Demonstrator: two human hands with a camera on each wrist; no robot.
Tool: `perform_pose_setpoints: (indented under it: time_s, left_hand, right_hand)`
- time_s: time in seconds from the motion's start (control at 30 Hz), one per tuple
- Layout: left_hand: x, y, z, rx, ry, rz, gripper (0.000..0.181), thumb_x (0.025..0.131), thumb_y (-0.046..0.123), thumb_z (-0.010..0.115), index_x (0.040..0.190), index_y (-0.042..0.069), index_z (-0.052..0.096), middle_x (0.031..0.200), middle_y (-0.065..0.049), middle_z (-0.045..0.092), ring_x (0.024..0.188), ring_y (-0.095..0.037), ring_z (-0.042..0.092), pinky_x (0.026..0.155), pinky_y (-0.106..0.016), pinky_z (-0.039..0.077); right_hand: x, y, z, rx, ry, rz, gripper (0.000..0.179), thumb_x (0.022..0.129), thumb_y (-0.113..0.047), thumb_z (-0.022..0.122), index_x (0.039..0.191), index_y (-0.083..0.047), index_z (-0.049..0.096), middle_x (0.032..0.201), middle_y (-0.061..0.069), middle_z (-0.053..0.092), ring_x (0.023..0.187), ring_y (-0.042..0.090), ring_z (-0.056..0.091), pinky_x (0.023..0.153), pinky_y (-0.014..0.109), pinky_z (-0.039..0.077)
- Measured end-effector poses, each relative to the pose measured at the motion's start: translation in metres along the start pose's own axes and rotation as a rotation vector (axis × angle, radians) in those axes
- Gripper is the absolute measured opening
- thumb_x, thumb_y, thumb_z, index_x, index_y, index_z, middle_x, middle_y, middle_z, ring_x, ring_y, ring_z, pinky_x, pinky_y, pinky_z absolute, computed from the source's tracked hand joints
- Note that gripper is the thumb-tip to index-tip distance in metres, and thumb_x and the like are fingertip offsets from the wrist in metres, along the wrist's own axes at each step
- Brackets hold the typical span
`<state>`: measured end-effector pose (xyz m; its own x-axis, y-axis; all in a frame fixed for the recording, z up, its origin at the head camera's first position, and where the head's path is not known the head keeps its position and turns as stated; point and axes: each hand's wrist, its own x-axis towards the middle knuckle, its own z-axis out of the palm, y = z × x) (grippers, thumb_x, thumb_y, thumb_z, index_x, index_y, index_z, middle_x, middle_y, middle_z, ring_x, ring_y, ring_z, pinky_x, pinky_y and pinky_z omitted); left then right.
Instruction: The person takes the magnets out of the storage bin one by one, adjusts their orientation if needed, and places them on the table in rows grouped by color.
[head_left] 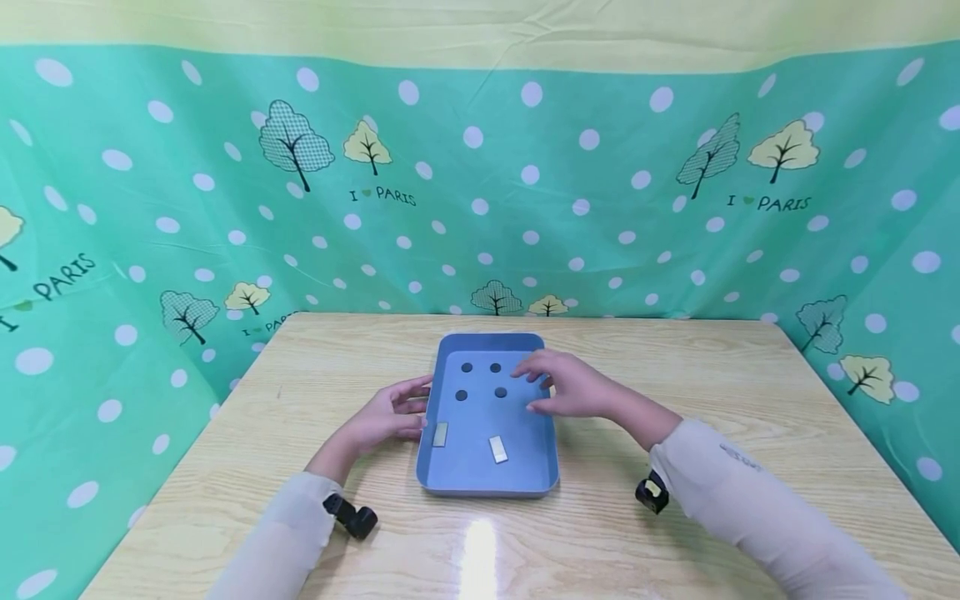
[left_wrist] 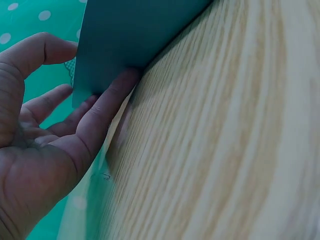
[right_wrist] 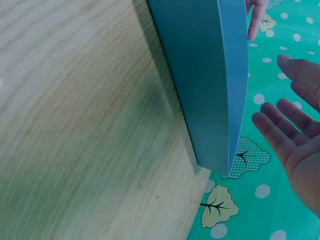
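Note:
A blue rectangular tray (head_left: 468,479) lies on the wooden table. Inside it, several small dark discs (head_left: 500,392) sit in its far half, and two pale rectangular pieces (head_left: 498,449) lie in the near half, one of them close to the left wall. My left hand (head_left: 382,421) is at the tray's left side; in the left wrist view its fingers (left_wrist: 102,107) rest against the outer wall. Over the tray's right part hovers my right hand (head_left: 573,387), fingers loosely bent and holding nothing. The right wrist view shows that hand (right_wrist: 305,155) above the tray's rim.
The wooden table (head_left: 315,367) extends around the tray on all sides. Behind it hangs a green dotted cloth (head_left: 450,167) printed with trees. Each forearm wears a small black wrist camera, the left one (head_left: 352,517) near the tabletop.

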<state>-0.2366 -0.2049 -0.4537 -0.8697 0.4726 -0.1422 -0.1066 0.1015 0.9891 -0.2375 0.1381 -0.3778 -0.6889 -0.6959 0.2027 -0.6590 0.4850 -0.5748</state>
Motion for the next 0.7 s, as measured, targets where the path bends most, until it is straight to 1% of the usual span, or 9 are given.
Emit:
perform_pose_setpoints:
  time_s: [0.17, 0.3, 0.4, 0.5, 0.6, 0.7]
  left_hand:
    - [0.0, 0.0, 0.001, -0.001, 0.006, -0.002, 0.079, 0.084, -0.006, 0.063, 0.153, 0.005, 0.027, 0.15, -0.027, 0.033, 0.131, -0.043, 0.042, 0.089, -0.045, 0.055]
    - [0.0, 0.001, 0.001, 0.003, 0.009, -0.007, 0.079, 0.084, -0.006, 0.063, 0.153, 0.006, 0.027, 0.149, -0.026, 0.033, 0.13, -0.041, 0.044, 0.089, -0.044, 0.055]
    - [-0.001, 0.001, 0.001, 0.007, 0.013, -0.014, 0.08, 0.083, -0.006, 0.063, 0.154, 0.007, 0.028, 0.149, -0.025, 0.034, 0.129, -0.04, 0.045, 0.089, -0.044, 0.055]
    - [-0.001, 0.001, 0.001, 0.008, 0.014, -0.017, 0.08, 0.083, -0.006, 0.063, 0.154, 0.007, 0.027, 0.15, -0.025, 0.033, 0.129, -0.04, 0.045, 0.089, -0.044, 0.055]
    - [-0.001, 0.001, 0.0, 0.0, 0.018, -0.021, 0.08, 0.084, -0.006, 0.063, 0.154, 0.007, 0.027, 0.15, -0.025, 0.034, 0.129, -0.04, 0.045, 0.088, -0.044, 0.055]
    - [-0.002, 0.001, 0.0, -0.01, 0.021, -0.027, 0.08, 0.083, -0.005, 0.064, 0.153, 0.008, 0.029, 0.15, -0.024, 0.035, 0.129, -0.039, 0.045, 0.089, -0.045, 0.055]
  right_hand:
    - [0.009, -0.002, -0.001, 0.002, -0.056, 0.028, 0.043, 0.079, -0.005, 0.079, 0.119, -0.003, 0.065, 0.118, 0.011, 0.063, 0.102, 0.027, 0.064, 0.082, 0.034, 0.058]
    - [0.016, -0.003, -0.002, 0.022, -0.112, 0.055, 0.04, 0.079, -0.004, 0.079, 0.117, -0.003, 0.066, 0.118, 0.01, 0.063, 0.102, 0.027, 0.064, 0.082, 0.035, 0.058]
    - [0.022, -0.003, -0.003, 0.029, -0.152, 0.07, 0.038, 0.078, -0.004, 0.079, 0.115, -0.001, 0.067, 0.116, 0.009, 0.064, 0.1, 0.026, 0.065, 0.081, 0.034, 0.058]
    - [0.028, -0.004, -0.003, 0.032, -0.195, 0.095, 0.037, 0.078, -0.004, 0.079, 0.114, -0.002, 0.068, 0.115, 0.01, 0.066, 0.099, 0.024, 0.065, 0.079, 0.029, 0.058]
    - [0.034, -0.005, -0.005, 0.047, -0.239, 0.117, 0.037, 0.079, -0.004, 0.079, 0.114, 0.0, 0.068, 0.116, 0.013, 0.066, 0.099, 0.027, 0.066, 0.078, 0.025, 0.057]
    - [0.039, -0.006, -0.006, 0.069, -0.281, 0.132, 0.038, 0.08, -0.004, 0.078, 0.115, 0.001, 0.067, 0.117, 0.015, 0.066, 0.1, 0.03, 0.066, 0.077, 0.024, 0.056]
